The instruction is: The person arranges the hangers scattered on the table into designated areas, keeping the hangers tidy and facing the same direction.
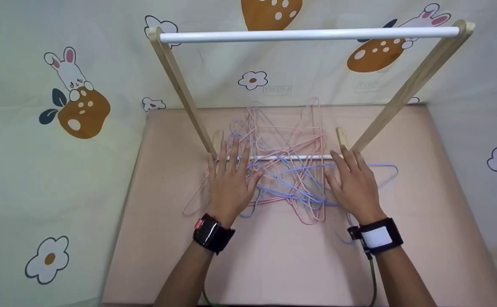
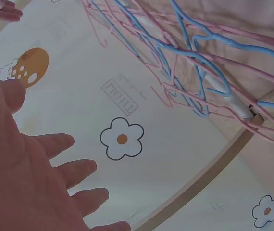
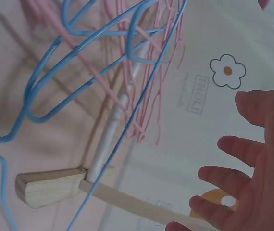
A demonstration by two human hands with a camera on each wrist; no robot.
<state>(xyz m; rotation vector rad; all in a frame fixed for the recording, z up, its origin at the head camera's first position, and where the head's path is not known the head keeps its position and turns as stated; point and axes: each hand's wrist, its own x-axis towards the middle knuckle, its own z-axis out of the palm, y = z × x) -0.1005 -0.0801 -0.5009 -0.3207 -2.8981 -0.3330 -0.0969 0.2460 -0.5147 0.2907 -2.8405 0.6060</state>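
A tangled pile of blue hangers point(image 3: 79, 49) and pink hangers point(image 1: 322, 187) lies on the table around the base of a small garment rack. My left hand point(image 1: 228, 187), palm down with fingers spread, is over the pile's left side near the left post. On the other side, my right hand point(image 1: 356, 189) is likewise spread beside the right post, its fingertips overlapping the rack's foot in the head view. Nothing is held by either one. Both wrist views show the fingers extended and apart from the hangers.
The rack has a white top rail point(image 1: 308, 35), a white lower rail point(image 1: 308, 157), and wooden posts point(image 1: 180, 87) at each side. Its short wooden foot point(image 3: 50, 186) rests on the pink tabletop point(image 1: 274, 264). A patterned cloth backdrop point(image 1: 9, 170) surrounds the table.
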